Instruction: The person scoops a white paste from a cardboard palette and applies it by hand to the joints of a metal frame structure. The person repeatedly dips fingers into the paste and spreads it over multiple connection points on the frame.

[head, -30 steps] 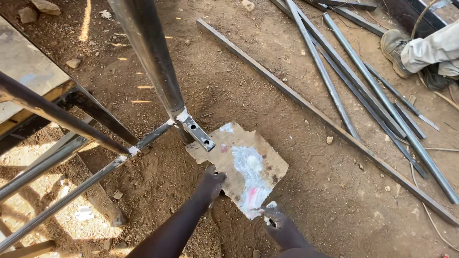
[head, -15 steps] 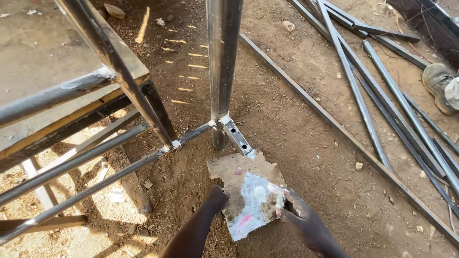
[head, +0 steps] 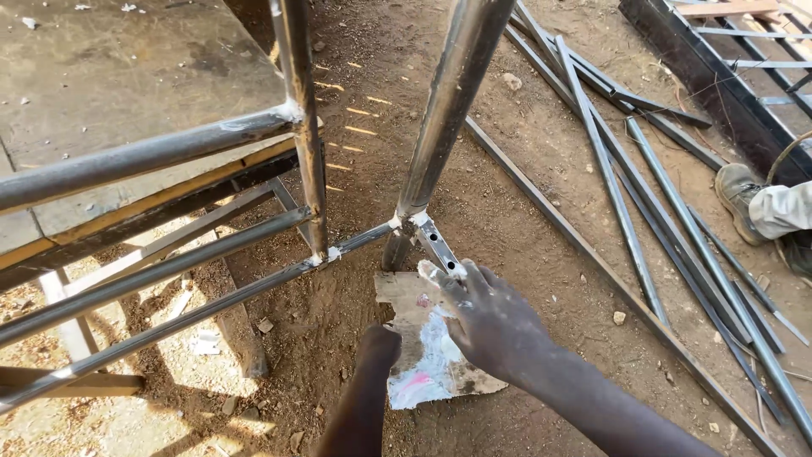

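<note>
A torn piece of cardboard [head: 433, 377] with white and pink patches lies on the dirt under the foot of a welded metal frame. My left hand [head: 377, 347] is closed on its left edge. My right hand [head: 489, 320] lies over its top part, fingers curled at the upper edge and touching the tip of a small perforated bracket [head: 437, 246]. The bracket is welded where a slanted upright tube [head: 448, 101] meets a low rail [head: 211, 298]. A thinner upright [head: 306, 127] stands just to the left.
Long steel bars [head: 622, 169] lie on the dirt to the right, one angle bar [head: 592, 262] passing close to my right forearm. Another person's shoe and trouser leg [head: 757, 203] are at the right edge. A concrete slab [head: 110, 76] sits behind the frame at left.
The cardboard has been slid up against the frame's foot. My right hand moved from its right edge to its top, by the bracket. The view has come closer.
</note>
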